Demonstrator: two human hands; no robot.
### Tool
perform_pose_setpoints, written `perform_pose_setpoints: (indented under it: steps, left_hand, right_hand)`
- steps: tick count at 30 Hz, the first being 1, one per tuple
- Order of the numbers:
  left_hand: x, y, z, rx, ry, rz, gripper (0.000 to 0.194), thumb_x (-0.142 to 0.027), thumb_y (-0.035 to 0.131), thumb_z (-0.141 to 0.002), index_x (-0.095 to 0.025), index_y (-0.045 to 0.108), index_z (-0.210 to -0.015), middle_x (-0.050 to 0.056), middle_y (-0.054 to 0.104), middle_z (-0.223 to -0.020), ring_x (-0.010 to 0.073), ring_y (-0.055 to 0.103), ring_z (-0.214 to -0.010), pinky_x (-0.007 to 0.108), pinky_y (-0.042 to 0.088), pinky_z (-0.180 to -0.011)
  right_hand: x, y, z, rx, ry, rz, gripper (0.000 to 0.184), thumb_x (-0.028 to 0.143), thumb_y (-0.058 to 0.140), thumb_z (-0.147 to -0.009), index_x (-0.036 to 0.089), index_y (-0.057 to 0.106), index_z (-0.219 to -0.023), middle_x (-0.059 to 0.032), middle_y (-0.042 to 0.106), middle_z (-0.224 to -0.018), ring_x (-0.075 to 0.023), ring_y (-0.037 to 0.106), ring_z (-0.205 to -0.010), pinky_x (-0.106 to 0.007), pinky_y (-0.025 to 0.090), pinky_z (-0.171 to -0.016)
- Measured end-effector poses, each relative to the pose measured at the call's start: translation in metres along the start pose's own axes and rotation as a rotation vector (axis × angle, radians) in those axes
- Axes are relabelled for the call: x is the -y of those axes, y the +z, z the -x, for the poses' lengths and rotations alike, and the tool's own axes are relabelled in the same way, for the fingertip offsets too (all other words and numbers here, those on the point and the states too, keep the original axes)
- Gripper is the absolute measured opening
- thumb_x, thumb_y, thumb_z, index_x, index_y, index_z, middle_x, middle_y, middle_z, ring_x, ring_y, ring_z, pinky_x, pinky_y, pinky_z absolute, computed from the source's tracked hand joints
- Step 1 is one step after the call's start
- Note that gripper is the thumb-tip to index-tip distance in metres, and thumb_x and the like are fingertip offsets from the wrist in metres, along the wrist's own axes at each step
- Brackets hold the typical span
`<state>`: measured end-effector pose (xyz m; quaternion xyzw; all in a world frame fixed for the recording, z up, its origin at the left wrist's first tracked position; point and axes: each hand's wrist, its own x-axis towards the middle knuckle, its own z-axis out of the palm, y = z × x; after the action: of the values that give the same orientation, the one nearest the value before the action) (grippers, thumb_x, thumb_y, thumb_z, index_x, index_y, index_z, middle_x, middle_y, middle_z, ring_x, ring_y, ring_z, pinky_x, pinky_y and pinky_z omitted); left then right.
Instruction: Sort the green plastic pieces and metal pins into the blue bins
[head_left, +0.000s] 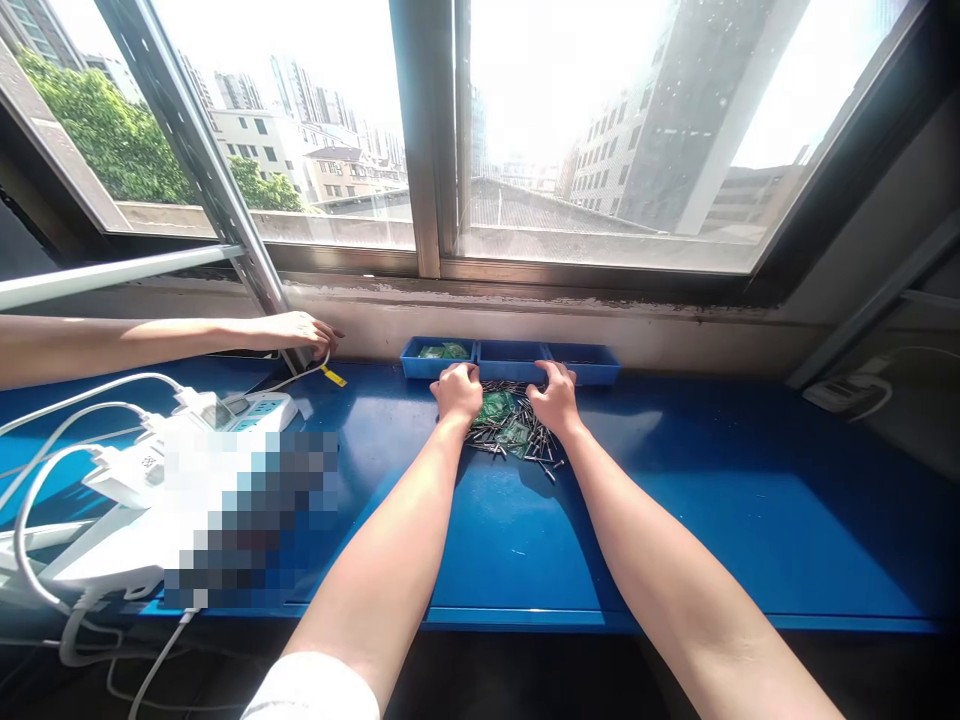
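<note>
My left hand (457,391) rests closed over the left edge of a pile of small metal screws and green packets (510,432) on the blue table (675,500). My right hand (555,396) sits on the pile's right side, fingers curled down onto the screws. What either hand holds is hidden under the fingers. Just behind both hands stands a row of blue trays (512,360) against the wall; the left tray holds green packets (442,351).
Another person's arm and hand (296,329) reach in from the left near a cable with a yellow tag (334,377). White power strips and cables (150,450) crowd the table's left. A window runs above; a white adapter (844,392) lies at right.
</note>
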<state>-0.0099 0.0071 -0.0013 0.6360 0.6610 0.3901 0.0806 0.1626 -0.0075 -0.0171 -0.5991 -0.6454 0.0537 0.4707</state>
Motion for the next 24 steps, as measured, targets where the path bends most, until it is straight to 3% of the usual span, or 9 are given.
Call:
perform_pose_setpoints:
  steps: [5,9,13,16,24]
  left_hand:
    - [0.004,-0.007,-0.003,-0.039,-0.078,-0.072,0.03,-0.039,0.044,-0.086,-0.021,0.068,-0.086,0.009,0.07,-0.098,0.0271,0.059,-0.103,0.042,0.037,-0.09]
    - [0.012,-0.011,-0.009,0.044,-0.15,-0.031,0.026,-0.037,0.05,-0.082,-0.023,0.07,-0.089,0.008,0.071,-0.096,0.0266,0.061,-0.1,0.039,0.041,-0.088]
    - [0.022,-0.01,-0.015,0.124,-0.161,0.02,0.027,-0.026,0.053,-0.079,-0.024,0.069,-0.101,0.005,0.07,-0.106,0.0224,0.06,-0.105,0.032,0.043,-0.09]
    - [0.03,-0.008,-0.019,0.167,-0.155,-0.042,0.029,-0.023,0.054,-0.076,-0.024,0.069,-0.101,0.005,0.07,-0.107,0.0242,0.06,-0.106,0.034,0.044,-0.089]
    - [0.039,-0.005,-0.027,0.299,-0.191,-0.141,0.027,-0.036,0.053,-0.077,-0.03,0.07,-0.097,0.006,0.069,-0.108,0.0293,0.058,-0.108,0.043,0.04,-0.089]
  right_hand:
    - [0.001,0.0,0.001,0.168,-0.039,-0.041,0.032,0.031,0.052,-0.077,0.019,0.065,-0.104,-0.0058,0.065,-0.108,-0.0237,0.049,-0.11,-0.037,0.039,-0.097]
    - [0.0,0.003,0.002,0.269,-0.012,0.019,0.032,0.037,0.05,-0.08,0.021,0.067,-0.102,-0.0067,0.066,-0.109,-0.0266,0.048,-0.112,-0.039,0.037,-0.097]
    - [-0.002,0.005,0.001,0.273,0.027,0.045,0.035,0.041,0.047,-0.082,0.021,0.066,-0.104,-0.0075,0.064,-0.112,-0.0284,0.047,-0.114,-0.041,0.036,-0.097]
    - [-0.002,0.004,0.001,0.256,0.048,0.033,0.037,0.042,0.045,-0.082,0.021,0.066,-0.104,-0.008,0.064,-0.112,-0.0293,0.045,-0.114,-0.043,0.035,-0.097]
    - [0.002,0.002,0.002,0.256,0.091,0.008,0.038,0.044,0.044,-0.083,0.021,0.066,-0.103,-0.0092,0.062,-0.113,-0.0302,0.043,-0.114,-0.044,0.034,-0.096]
